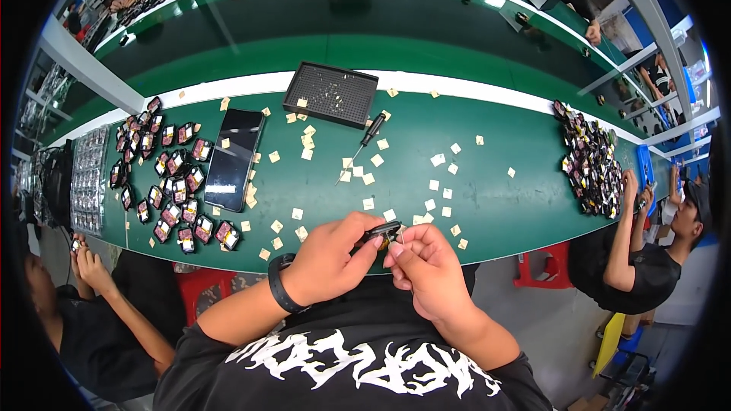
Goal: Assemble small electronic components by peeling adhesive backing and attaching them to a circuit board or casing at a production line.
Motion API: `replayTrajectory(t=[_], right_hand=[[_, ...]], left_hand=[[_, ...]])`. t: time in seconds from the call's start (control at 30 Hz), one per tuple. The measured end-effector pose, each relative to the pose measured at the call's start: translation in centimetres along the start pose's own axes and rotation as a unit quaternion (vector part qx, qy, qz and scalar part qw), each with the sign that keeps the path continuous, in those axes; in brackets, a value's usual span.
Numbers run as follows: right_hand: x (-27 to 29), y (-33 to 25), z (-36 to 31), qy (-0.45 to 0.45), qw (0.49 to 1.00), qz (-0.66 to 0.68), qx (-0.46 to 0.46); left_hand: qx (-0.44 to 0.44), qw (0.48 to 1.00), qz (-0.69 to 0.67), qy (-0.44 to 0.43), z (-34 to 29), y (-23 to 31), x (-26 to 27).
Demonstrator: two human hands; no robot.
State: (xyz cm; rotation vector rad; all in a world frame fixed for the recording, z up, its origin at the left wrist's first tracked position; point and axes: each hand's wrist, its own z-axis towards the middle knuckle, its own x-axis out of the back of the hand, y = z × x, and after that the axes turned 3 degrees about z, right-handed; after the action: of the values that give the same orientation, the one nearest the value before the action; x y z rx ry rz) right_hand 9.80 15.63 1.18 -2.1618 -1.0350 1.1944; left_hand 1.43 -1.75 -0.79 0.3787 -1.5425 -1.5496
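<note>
My left hand (331,257) grips a small black part (383,231) at the near edge of the green table (495,205), close to my chest. My right hand (426,268) is closed beside it, its fingertips pinching at the part's right end. A black band sits on my left wrist. Beyond the hands a black-handled screwdriver (367,137) lies on the table among several small beige paper squares (438,160).
A black grid tray (331,93) stands at the table's back, a dark phone (234,158) lies to the left next to several small black and pink parts (171,183). Another heap of parts (590,164) lies at the right. Seated people work at left and right; a red stool (544,266) stands below.
</note>
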Motion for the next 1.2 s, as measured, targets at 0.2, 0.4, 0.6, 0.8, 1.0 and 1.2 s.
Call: replayTrajectory(t=[0.2, 0.4, 0.6, 0.8, 1.0, 1.2], right_hand=[[-0.3, 0.8, -0.1, 0.019, 0.999, -0.02, 0.035], [0.5, 1.9, -0.1, 0.012, 0.977, -0.142, 0.16], [0.9, 2.3, 0.0, -0.06, 0.966, -0.157, 0.194], [1.8, 2.5, -0.5, 0.017, 0.951, -0.187, 0.247], [0.9, 2.8, 0.5, 0.037, 0.965, -0.186, 0.183], [0.8, 1.2, 0.2, 0.022, 0.962, -0.202, 0.181]], left_hand=[[0.174, 0.969, -0.173, -0.03, -0.2, 0.1, 0.4], [0.215, 0.889, -0.403, -0.005, 0.4, 0.8, 1.1], [0.214, 0.892, -0.395, -0.055, -0.2, 0.2, 0.8], [0.265, 0.897, -0.352, -0.043, 0.1, -0.2, 1.1], [0.239, 0.907, -0.346, -0.026, 0.0, 1.0, 1.0], [0.218, 0.933, -0.285, -0.029, -0.6, 0.5, 0.5]])
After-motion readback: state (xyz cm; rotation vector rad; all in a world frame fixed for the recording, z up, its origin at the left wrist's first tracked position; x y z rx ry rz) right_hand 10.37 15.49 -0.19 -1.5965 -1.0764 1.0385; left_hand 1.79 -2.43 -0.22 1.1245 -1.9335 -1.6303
